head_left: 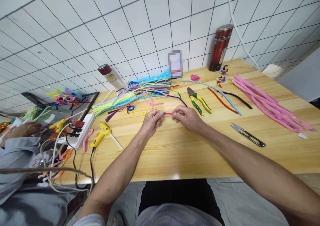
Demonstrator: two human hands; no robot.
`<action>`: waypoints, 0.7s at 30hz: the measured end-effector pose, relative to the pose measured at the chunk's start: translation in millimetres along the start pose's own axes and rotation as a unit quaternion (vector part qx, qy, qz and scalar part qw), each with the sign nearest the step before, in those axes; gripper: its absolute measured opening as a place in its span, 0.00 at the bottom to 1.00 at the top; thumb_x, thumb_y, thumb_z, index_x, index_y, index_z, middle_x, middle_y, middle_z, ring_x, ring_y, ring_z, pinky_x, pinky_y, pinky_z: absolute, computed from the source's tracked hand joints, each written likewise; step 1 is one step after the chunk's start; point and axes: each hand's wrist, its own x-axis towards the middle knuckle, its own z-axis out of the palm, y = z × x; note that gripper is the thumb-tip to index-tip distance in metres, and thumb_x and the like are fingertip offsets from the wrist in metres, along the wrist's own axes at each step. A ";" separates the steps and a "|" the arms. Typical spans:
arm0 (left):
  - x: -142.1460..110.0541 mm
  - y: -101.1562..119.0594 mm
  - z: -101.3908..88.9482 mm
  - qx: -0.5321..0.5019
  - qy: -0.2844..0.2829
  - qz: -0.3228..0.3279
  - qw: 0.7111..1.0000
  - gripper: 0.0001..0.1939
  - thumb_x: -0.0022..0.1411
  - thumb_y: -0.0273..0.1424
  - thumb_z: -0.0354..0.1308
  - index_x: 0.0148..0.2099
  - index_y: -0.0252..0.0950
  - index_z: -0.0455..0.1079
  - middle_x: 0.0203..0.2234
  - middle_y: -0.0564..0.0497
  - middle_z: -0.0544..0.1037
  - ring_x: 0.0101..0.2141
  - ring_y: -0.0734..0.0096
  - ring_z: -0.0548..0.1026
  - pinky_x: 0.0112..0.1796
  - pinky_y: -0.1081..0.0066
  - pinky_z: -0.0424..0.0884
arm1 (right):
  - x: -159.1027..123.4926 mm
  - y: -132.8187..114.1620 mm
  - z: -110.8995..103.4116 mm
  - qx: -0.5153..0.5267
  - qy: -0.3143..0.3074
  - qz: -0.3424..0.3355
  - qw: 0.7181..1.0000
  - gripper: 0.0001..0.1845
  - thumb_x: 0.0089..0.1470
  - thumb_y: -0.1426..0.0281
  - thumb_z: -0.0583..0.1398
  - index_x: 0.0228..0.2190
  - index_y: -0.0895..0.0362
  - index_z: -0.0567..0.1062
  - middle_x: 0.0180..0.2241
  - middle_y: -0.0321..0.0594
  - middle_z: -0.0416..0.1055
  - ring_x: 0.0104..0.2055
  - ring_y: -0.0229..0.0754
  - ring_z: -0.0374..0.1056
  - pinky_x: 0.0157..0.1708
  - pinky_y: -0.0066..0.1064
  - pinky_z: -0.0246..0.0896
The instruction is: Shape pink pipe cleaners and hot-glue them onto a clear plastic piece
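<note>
L hand (152, 120) & R hand (186, 116) each pinched pink stem (168, 113), held btwn them over worktop (165, 152), near-left of pliers (192, 93); step prob. shaping stem, next move seemingly req'd firm grip

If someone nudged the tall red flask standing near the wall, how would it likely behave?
The red flask could tip if pushed near its top, since it stands tall on a narrow base. Once down, its rounded body would probably roll. Its shiny, smooth-looking side may feel slippery; weight is hard to judge, as its contents don't show.
</note>
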 end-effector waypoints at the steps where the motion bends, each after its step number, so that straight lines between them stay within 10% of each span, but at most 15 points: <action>1: 0.0 0.3 -0.2 0.001 -0.003 -0.002 1.000 0.24 0.48 0.45 0.77 0.28 0.32 0.70 0.19 0.57 0.71 0.15 0.87 0.58 0.18 0.78 0.50 | 0.1 0.4 0.2 0.006 -0.003 0.001 1.000 0.07 0.56 0.66 0.61 0.31 0.55 0.76 0.28 0.36 0.79 0.27 0.37 0.72 0.33 0.28 0.66; 13: 0.5 5.7 2.9 -0.038 0.033 0.025 0.998 0.27 0.46 0.49 0.76 0.39 0.34 0.75 0.21 0.59 0.71 0.14 0.86 0.58 0.16 0.78 0.50 | 1.4 6.4 1.7 0.008 0.028 0.028 0.999 0.09 0.58 0.63 0.61 0.29 0.55 0.75 0.25 0.36 0.78 0.25 0.37 0.72 0.30 0.28 0.66; 21: -2.4 1.0 6.6 0.014 0.032 0.015 0.999 0.26 0.46 0.47 0.77 0.27 0.33 0.69 0.17 0.58 0.69 0.14 0.87 0.58 0.17 0.78 0.50 | -0.8 4.2 4.1 0.027 0.002 0.023 0.999 0.09 0.57 0.62 0.62 0.32 0.56 0.76 0.26 0.36 0.77 0.26 0.37 0.71 0.30 0.28 0.66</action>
